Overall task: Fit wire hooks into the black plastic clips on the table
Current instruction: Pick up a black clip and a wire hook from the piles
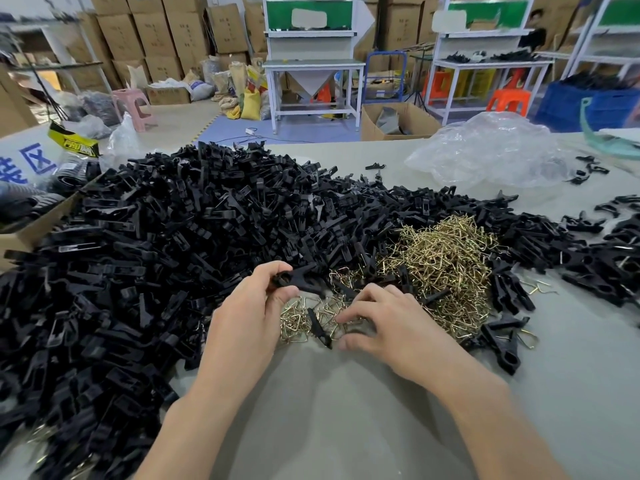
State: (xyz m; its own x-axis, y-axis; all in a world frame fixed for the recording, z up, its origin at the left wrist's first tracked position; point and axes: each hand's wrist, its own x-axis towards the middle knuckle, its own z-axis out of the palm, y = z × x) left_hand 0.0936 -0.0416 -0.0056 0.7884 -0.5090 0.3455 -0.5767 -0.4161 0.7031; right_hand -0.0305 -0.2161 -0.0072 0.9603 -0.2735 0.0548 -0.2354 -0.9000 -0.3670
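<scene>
Grey table (pixel 346 410), left hand (pixel 252 306) round clip (pixel 301 280), right hand (pixel 388 323) on hooks (pixel 446 268)

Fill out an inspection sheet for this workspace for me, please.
Surface: grey table, bare patch nearest the person.
Job's things: big heap of black plastic clips; pile of brass-coloured wire hooks right of centre.
Clutter: crumpled clear plastic bag, far right; open cardboard box, left edge.
Grippers: left hand pinches one black clip; right hand reaches into the hooks, grip unclear.
Cables: dark cord on the floor beyond the table.
Surroundings: stacked cardboard cartons, white workbenches, orange plastic stools.
</scene>
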